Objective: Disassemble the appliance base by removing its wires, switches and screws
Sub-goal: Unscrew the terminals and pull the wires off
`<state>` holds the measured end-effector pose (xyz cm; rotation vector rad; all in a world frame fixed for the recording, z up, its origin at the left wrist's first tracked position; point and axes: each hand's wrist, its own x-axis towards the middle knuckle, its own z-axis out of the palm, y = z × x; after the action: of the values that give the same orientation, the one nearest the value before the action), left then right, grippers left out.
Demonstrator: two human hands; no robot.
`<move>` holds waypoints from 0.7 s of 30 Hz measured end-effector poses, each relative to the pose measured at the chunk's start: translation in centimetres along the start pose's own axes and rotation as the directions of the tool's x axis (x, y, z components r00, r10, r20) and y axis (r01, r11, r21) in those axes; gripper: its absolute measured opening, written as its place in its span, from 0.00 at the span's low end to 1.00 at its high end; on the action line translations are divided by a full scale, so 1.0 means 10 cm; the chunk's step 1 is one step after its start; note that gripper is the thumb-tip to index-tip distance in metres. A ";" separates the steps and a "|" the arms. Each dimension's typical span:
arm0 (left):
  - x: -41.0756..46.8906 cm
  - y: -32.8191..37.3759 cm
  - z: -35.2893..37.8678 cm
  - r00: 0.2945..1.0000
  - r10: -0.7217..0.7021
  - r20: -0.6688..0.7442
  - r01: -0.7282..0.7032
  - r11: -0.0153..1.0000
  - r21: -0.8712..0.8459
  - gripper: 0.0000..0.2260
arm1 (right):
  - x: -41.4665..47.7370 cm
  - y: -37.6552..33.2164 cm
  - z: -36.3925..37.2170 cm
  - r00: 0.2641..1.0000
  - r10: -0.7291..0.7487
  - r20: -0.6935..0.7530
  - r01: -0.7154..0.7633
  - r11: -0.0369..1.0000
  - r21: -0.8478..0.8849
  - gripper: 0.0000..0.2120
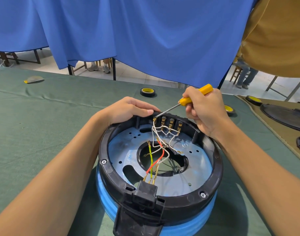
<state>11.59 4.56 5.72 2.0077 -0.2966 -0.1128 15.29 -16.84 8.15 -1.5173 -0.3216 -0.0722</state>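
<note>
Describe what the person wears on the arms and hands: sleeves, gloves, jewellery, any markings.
The left hand and the right hand are both bare: no gloves, rings or tape show. The left forearm and the right forearm are uncovered to the frame's edge, with no sleeve, watch, bracelet or marking in view.

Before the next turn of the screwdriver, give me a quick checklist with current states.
1. Base steadied, left hand grips the black rim: ok.
2. Tool secure, right hand grips the screwdriver: ok.
3. Tip seated in a screw at the leftmost switch: cannot tell.
4. Terminals freed of white wires: not ok, connected.
5. Visible rim screws out: not ok, two in place.
</note>
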 end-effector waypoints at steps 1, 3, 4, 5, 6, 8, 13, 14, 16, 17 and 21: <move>0.00 0.00 0.00 1.000 0.000 -0.007 0.000 1.000 0.008 0.11 | -0.01 0.00 0.00 1.000 -0.020 -0.001 0.020 1.000 -0.022 0.19; 0.00 0.01 0.01 1.000 0.000 -0.009 0.000 1.000 0.012 0.11 | -0.02 -0.01 0.01 1.000 -0.029 0.001 0.029 0.998 -0.052 0.19; 0.00 0.01 0.01 1.000 0.001 -0.009 -0.001 1.000 0.016 0.11 | -0.01 -0.03 0.02 1.000 -0.012 0.002 0.012 0.999 -0.052 0.18; -0.01 0.02 0.01 1.000 0.004 -0.009 -0.004 1.000 0.022 0.11 | 0.00 -0.03 0.02 1.000 0.024 0.003 -0.023 0.999 -0.039 0.16; -0.01 0.02 0.01 1.000 0.008 -0.009 -0.008 1.000 0.028 0.11 | 0.03 -0.04 0.02 0.997 0.071 0.006 -0.071 0.997 -0.018 0.15; 0.00 0.02 0.01 1.000 0.009 -0.006 -0.009 1.000 0.018 0.11 | 0.08 -0.05 0.03 0.985 0.174 0.014 -0.174 0.984 0.028 0.15; 0.00 0.03 0.01 1.000 0.009 -0.012 -0.009 1.000 0.027 0.11 | 0.11 -0.03 0.03 0.970 0.242 0.014 -0.243 0.969 0.056 0.15; 0.00 0.03 0.01 1.000 0.009 -0.011 -0.009 1.000 0.030 0.11 | 0.10 -0.02 0.02 0.973 0.231 0.011 -0.231 0.970 0.071 0.15; 0.00 0.03 0.01 1.000 0.008 -0.010 -0.008 0.999 0.045 0.11 | 0.08 -0.01 0.01 0.979 0.204 0.008 -0.204 0.974 0.100 0.15; 0.00 0.02 0.01 1.000 0.006 -0.014 -0.005 0.999 0.052 0.11 | 0.07 -0.01 0.00 0.983 0.183 0.006 -0.183 0.977 0.112 0.15; 0.01 -0.01 0.02 1.000 -0.001 -0.024 0.001 1.000 0.001 0.10 | 0.00 -0.03 -0.01 1.000 0.006 -0.009 -0.005 0.996 0.092 0.14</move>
<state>11.67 4.39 5.60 2.0091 -0.2808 -0.0890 15.25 -16.97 8.45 -1.4258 -0.3089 -0.0590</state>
